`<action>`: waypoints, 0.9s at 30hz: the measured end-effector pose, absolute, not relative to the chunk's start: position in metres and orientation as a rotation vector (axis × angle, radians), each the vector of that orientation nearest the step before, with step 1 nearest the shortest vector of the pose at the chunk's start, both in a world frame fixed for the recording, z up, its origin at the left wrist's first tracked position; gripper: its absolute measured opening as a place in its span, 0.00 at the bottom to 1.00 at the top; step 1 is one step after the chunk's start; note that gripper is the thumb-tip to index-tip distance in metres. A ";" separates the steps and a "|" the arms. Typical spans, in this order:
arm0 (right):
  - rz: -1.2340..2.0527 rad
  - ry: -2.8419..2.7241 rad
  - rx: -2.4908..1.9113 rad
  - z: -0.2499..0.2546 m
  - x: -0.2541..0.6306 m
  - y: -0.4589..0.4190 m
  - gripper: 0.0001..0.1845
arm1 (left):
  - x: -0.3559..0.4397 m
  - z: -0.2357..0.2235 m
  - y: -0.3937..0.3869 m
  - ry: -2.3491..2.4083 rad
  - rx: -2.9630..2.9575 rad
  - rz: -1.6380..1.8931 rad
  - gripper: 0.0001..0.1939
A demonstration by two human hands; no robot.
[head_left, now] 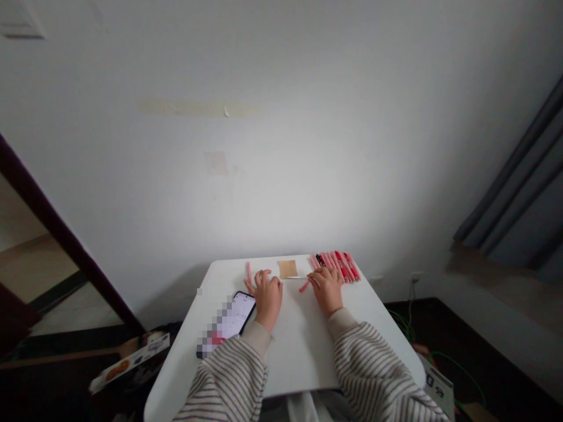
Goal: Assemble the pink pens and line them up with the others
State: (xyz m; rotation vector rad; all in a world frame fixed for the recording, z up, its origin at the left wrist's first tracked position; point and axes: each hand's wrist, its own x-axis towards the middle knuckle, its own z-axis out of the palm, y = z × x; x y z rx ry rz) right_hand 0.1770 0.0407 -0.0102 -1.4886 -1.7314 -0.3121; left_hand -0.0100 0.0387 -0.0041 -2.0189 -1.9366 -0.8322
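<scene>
A thin white stick [297, 277], which looks like a pen refill, spans the gap between my two hands above the table. My left hand [268, 295] has its thumb and finger closed at the stick's left end, the other fingers loosely curled. At the other end, my right hand [328, 290] pinches the stick. A short pink-red piece [304, 286] shows just below the right fingertips. Beside the left fingers is a slim pink piece [248, 271], partly hidden. A tan paper square [288, 268] lies just beyond the stick.
Several pink and red pens [341, 264] lie in a row at the table's back right, partly behind my right hand. A phone [235, 313] with its screen lit rests left of my left forearm. The white table [303, 351] stands against a wall [334, 146].
</scene>
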 end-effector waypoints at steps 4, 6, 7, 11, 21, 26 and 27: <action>-0.300 -1.725 -1.485 -0.010 0.177 0.041 0.05 | -0.010 -0.003 0.039 -1.934 -2.031 -0.871 0.08; -0.296 -1.728 -1.477 -0.010 0.177 0.040 0.05 | -0.010 -0.002 0.038 -1.947 -2.039 -0.905 0.09; -0.294 -1.730 -1.472 -0.010 0.177 0.041 0.05 | -0.010 -0.001 0.038 -1.958 -2.042 -0.924 0.09; -0.270 -1.744 -1.459 -0.011 0.177 0.042 0.06 | -0.009 0.002 0.036 -1.993 -2.035 -0.996 0.08; -0.250 -1.744 -1.461 -0.009 0.176 0.040 0.05 | -0.008 0.007 0.032 -1.961 -2.049 -1.083 0.07; -0.264 -1.754 -1.473 -0.010 0.177 0.041 0.05 | -0.009 0.007 0.032 -1.954 -2.054 -1.104 0.07; -0.267 -1.753 -1.474 -0.010 0.177 0.041 0.05 | -0.009 0.007 0.032 -1.950 -2.055 -1.108 0.07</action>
